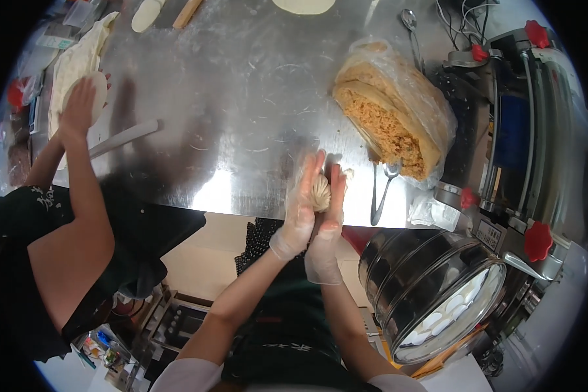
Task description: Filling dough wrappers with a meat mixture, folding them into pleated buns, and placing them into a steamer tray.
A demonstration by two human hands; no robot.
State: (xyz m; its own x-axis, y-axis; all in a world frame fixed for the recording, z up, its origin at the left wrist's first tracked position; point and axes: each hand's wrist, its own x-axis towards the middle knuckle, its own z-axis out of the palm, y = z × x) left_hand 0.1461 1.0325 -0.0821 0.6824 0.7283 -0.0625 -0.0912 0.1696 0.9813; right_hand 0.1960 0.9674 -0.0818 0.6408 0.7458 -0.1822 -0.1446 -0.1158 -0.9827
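Observation:
Both my hands wear thin clear gloves and press together around a small pleated dough bun (321,193) above the near edge of the steel table (242,98). My left hand (300,202) cups the bun's left side. My right hand (332,215) closes on its right side. Just to the right, a clear plastic bag of brownish minced filling (392,111) lies open on the table, with a metal spoon (382,189) lying beside it.
A co-worker at the left presses a flat dough round (98,95) with a hand (78,108); a rolling pin (124,137) lies near. A round metal steamer (438,294) with several white buns stands lower right. A machine with red knobs (516,130) fills the right.

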